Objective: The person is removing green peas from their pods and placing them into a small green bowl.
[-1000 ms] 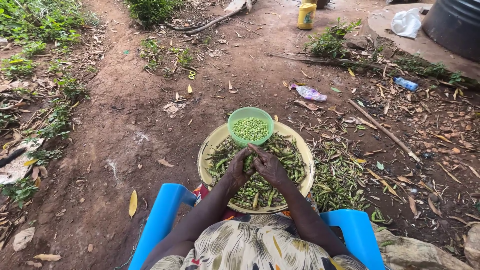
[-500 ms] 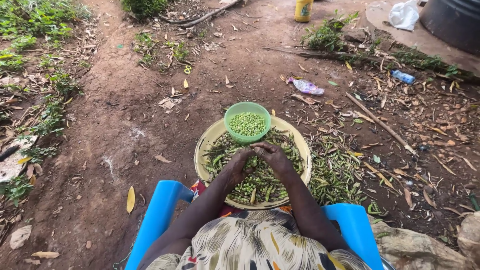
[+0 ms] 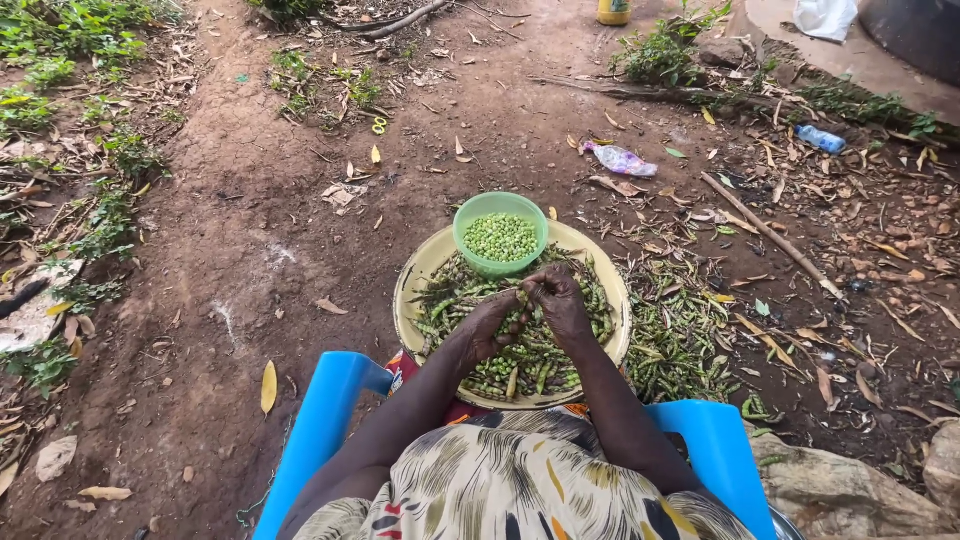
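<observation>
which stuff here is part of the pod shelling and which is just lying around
In use: left hand, right hand, pods, round tray, green bowl of peas, discarded pods.
Lying about: plastic bottle, wrapper, stick, yellow container.

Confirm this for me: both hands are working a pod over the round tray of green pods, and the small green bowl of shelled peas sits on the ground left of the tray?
Not quite. The head view shows the green bowl resting on the tray's far edge, not on the ground. Otherwise right: the left hand and right hand meet over the pods.

Soft, even daylight, shade across the bare earth ground point(image 3: 200, 300), no hard shadows or glare, sharp centre, wide-angle bending and slight softness at the edges
</observation>
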